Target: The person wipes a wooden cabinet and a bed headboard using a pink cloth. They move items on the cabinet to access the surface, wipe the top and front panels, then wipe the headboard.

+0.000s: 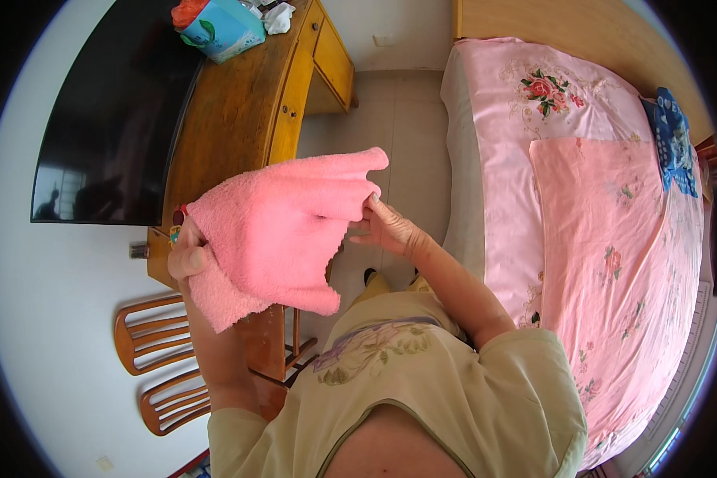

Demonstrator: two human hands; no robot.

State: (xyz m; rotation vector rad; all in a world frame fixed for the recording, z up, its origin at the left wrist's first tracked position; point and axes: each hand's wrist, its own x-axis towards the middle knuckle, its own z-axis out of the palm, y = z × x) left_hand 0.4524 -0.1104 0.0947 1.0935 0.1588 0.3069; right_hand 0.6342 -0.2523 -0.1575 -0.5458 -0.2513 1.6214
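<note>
A pink plush towel [287,221] is spread in the air in front of my body, over the floor and the near end of the desk. My left hand [190,254] grips its left edge, thumb on top and the other fingers partly hidden behind the cloth. At the right edge, my right hand [388,224] pinches the towel between thumb and fingers. The right side hangs in loose folds, and one corner droops below my left hand.
A wooden desk [233,119] carries a blue gift bag [227,30]; a black television [119,119] is beside it. Wooden chairs [155,334] stand at lower left. On the right is a bed with a pink floral sheet [502,119] and a blue patterned cloth [674,143].
</note>
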